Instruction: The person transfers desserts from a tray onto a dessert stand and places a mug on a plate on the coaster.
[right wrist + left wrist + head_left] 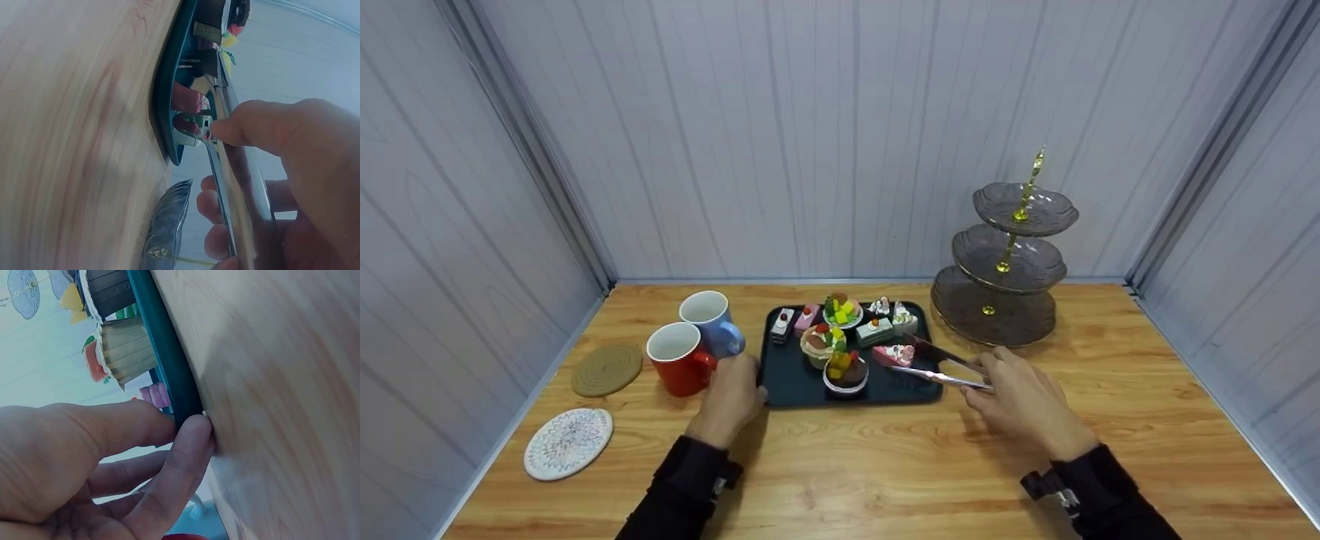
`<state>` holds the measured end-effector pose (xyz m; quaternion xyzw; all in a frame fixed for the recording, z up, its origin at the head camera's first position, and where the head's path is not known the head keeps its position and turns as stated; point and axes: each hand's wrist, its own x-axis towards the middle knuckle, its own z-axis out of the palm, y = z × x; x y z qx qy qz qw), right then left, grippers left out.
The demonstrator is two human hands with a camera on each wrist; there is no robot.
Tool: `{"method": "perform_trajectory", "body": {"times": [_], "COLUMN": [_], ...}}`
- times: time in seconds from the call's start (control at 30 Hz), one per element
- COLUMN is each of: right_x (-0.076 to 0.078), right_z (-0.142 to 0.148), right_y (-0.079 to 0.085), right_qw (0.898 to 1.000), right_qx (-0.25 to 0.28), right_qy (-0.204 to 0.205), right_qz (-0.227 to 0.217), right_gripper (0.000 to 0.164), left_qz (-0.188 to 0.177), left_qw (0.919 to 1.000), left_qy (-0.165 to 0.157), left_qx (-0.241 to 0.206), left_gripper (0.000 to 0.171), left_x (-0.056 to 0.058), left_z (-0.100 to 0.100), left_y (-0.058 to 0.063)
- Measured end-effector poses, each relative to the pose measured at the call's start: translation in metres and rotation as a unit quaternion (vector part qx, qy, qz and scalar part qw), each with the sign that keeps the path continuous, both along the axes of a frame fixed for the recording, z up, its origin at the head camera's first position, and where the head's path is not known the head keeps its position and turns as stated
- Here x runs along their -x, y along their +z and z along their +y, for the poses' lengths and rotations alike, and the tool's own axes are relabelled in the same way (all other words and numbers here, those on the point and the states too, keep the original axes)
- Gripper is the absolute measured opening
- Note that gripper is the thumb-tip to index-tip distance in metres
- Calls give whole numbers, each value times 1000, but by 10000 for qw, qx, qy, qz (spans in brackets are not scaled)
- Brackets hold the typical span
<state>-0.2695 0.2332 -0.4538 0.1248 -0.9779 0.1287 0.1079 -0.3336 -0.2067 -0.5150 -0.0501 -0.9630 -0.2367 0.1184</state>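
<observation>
My left hand pinches the near left corner of a dark tray, thumb and fingers on its rim in the left wrist view. Metal tongs are held in my right hand, their arms spread apart. A pink triangular cake slice on the right of the tray lies between the tong tips, as the right wrist view also shows. Around it on the tray are a green-layered cake, a chocolate fruit cup, a fruit tart and several other small cakes.
A three-tier smoky stand with a gold stem stands at the back right. Left of the tray are a red mug and a blue mug. A tan coaster and a white patterned coaster lie further left.
</observation>
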Motion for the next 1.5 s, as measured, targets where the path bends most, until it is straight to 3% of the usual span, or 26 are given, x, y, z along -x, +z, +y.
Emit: {"method": "perform_trajectory", "body": {"times": [0.1,0.4,0.67,0.8,0.93,1.03,1.17,1.3,1.43,1.5], "right_x": [1,3,6,7,8,9,10,10,10,11], "right_z": [2,8,11,12,13,14,14,16,18,18], "right_y": [2,7,12,14,14,14,13,11,11,11], "right_qw": [10000,9997,9995,9994,9993,9995,9996,9994,9983,9980], "right_qx": [19,-111,20,77,50,6,8,-11,-39,-53], "right_qy": [29,199,295,299,320,288,250,310,396,408], "right_qz": [-62,14,-123,-179,-172,-158,-99,168,431,479], "right_gripper": [43,39,33,33,33,30,30,27,21,20], "left_qz": [1,265,114,35,46,15,-116,-212,-9,113], "left_qw": [10000,9995,9998,9998,9997,9997,9997,9994,9994,9993], "left_qy": [-68,-126,-125,-150,-177,-171,-114,-70,-106,-143], "left_qx": [45,76,-80,-159,-148,-173,-194,-267,-336,-328], "left_gripper": [11,13,17,15,14,14,14,18,14,15], "left_x": [0,16,26,26,17,5,-1,10,23,26], "left_z": [-2,-8,-15,-14,-9,-4,-1,-6,-14,-16], "left_y": [0,-20,-30,-25,-10,9,18,2,-20,-25]}}
